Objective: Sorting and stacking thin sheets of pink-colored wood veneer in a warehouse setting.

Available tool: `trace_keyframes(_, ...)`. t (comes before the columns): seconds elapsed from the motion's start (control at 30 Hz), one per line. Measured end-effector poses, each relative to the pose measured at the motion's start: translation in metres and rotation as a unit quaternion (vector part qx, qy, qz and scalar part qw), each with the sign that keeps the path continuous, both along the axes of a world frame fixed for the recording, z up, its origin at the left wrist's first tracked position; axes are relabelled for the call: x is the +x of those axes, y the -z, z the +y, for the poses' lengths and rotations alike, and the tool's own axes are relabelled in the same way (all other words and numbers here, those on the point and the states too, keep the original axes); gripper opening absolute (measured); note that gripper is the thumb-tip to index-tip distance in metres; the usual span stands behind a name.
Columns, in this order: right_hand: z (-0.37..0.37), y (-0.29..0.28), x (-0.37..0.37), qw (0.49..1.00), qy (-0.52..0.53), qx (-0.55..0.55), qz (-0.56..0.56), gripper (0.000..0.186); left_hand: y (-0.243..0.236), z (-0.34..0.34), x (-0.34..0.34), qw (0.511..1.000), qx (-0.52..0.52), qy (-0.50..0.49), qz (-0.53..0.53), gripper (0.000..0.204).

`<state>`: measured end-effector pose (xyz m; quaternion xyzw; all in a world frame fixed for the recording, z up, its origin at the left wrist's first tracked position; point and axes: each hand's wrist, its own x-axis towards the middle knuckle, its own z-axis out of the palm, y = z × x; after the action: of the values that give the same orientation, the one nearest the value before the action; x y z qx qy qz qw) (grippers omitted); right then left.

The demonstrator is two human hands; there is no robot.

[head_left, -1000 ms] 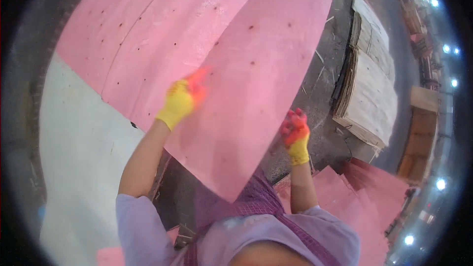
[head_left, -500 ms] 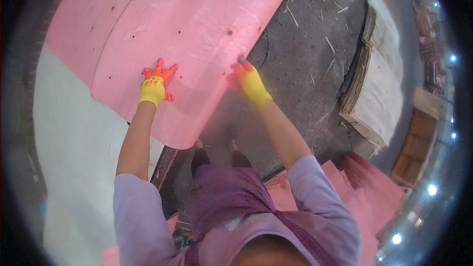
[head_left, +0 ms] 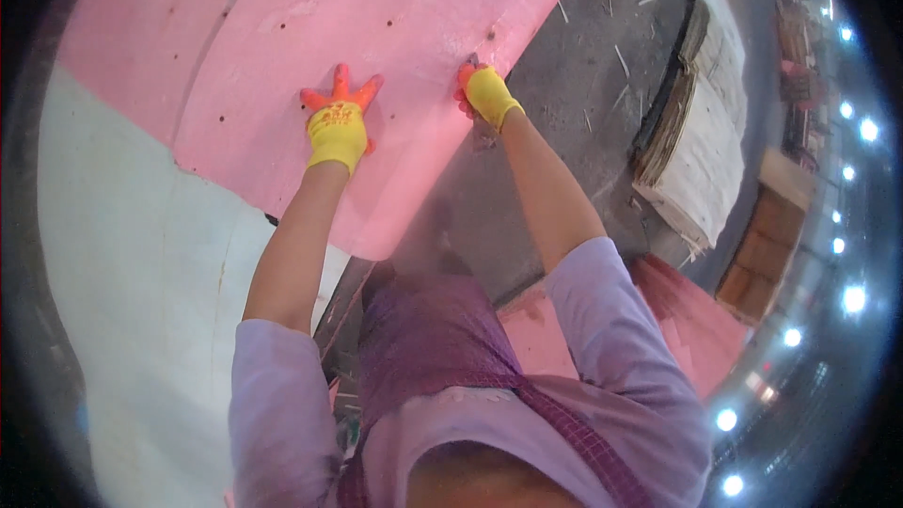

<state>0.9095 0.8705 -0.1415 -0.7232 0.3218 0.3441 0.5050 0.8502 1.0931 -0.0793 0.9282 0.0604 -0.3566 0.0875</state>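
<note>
1. Here's the left hand [head_left: 338,118], gloved in yellow and orange, fingers spread wide and palm down on the pink sheet [head_left: 414,38].
2. Over to the right hand [head_left: 483,94], at the sheet's right edge: fingers curled in, a small dark bit showing at their tips (held or not, I cannot tell).
3. And the pink sheet itself? Stretched out ahead of the person, its near corner just beyond the purple apron [head_left: 423,339], dark floor [head_left: 583,85] along its right side.
4. As for progress, the spreading-out looks well along: pink lies broadly flat, with a seam line running through it.
5. What's left? The right edge seems unsettled, with fingers on it, and the pale sheet [head_left: 132,216] at left shows uncovered.
</note>
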Motion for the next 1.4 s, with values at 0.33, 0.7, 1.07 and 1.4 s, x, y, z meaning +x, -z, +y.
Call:
trace_keyframes(0.33,0.076,0.003,-0.123,0.998,-0.034,-0.019,0.042,0.016,-0.003,0.004,0.006,1.000,0.007,-0.016,0.016,0.096)
trace_keyframes(0.7,0.149,0.049,-0.361,0.823,-0.299,-0.200,-0.440,0.027,0.043,0.003,0.013,0.998,0.012,-0.053,0.035,0.095)
trace_keyframes(1.07,-0.056,-0.041,-0.173,0.926,-0.020,0.373,0.060,0.026,0.001,-0.006,0.021,1.000,0.029,-0.011,0.002,0.099)
trace_keyframes(1.4,-0.127,-0.027,0.170,0.729,-0.517,-0.164,-0.417,0.057,0.078,-0.131,-0.032,0.920,0.074,-0.129,-0.362,0.050)
